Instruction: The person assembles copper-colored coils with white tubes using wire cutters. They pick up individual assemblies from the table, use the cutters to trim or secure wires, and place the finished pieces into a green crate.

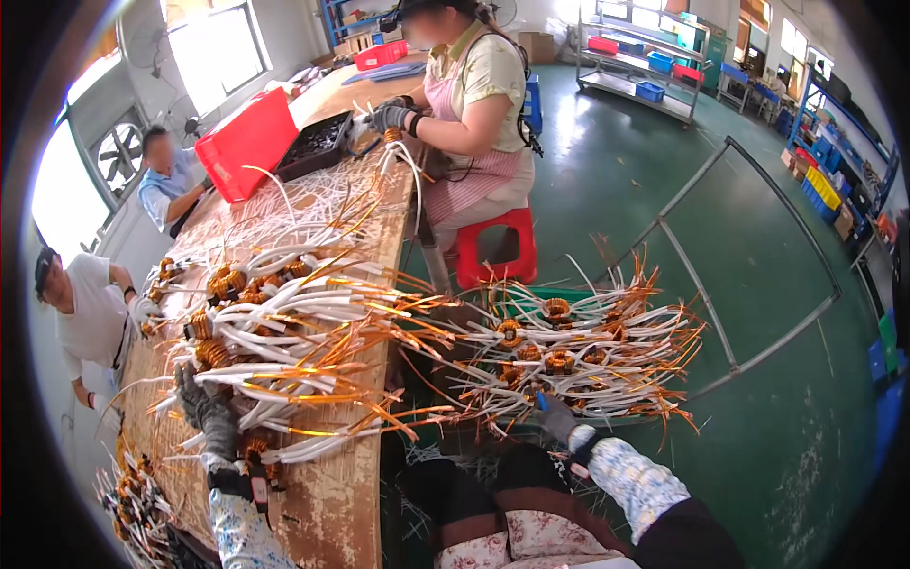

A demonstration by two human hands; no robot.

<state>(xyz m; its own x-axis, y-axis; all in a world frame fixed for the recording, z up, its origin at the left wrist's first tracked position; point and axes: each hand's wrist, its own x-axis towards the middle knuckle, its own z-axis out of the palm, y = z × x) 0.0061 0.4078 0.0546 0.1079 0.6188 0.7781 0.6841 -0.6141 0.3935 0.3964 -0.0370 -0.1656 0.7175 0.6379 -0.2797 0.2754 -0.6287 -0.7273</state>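
My left hand (206,410), in a grey knitted glove, reaches over the pile on the wooden table. Its fingers stretch out beside a copper-wound ring coil (212,355) and touch white-sleeved wires (275,414). More such coils lie heaped there, their stripped copper ends pointing right. Lower down on the right, my gloved right hand (559,420) is closed at the near edge of a second coil heap (559,362). A small blue thing (541,400) shows at its fingertips; its kind cannot be made out. That heap rests over a green crate (531,302), mostly hidden underneath.
Across the table corner, a co-worker (474,104) in gloves handles a coil by a red stool (497,248). Two people (90,313) stand along the left side. A red bin (245,144) and black tray (316,145) stand farther up. A metal frame (735,256) is on the right.
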